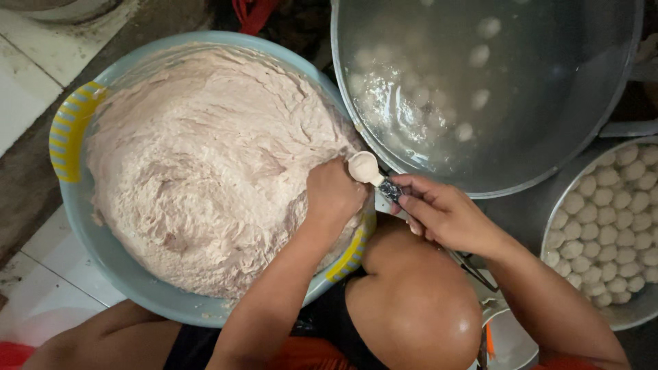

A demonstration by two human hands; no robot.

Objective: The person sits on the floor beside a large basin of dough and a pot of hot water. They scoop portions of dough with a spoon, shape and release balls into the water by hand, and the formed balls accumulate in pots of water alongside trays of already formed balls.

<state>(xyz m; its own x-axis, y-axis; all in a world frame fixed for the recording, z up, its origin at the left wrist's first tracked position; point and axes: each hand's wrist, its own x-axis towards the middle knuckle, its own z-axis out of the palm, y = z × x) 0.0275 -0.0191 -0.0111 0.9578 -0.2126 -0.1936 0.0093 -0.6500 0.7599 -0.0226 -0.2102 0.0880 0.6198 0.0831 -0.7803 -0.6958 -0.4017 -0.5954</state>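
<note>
The left hand [334, 194] is fisted around paste [205, 164] at the basin [123, 270] rim's four o'clock. The right hand [439, 209] fingers pinch a spoon [370, 171], crowded against the pot [493, 96] edge.

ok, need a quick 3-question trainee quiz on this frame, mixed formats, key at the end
1. True or false: the right hand holds a spoon whose bowl carries a lump of paste.
2. Where is the left hand?
A. gripping the metal pot's rim
B. in the pink paste at the edge of the blue basin
C. resting on the knee
3. Fill in: the finished balls sit packed in a round metal container at the far ____ of the picture, while others float in the water-filled pot.

Key: 1 true; 2 B; 3 right.
</note>
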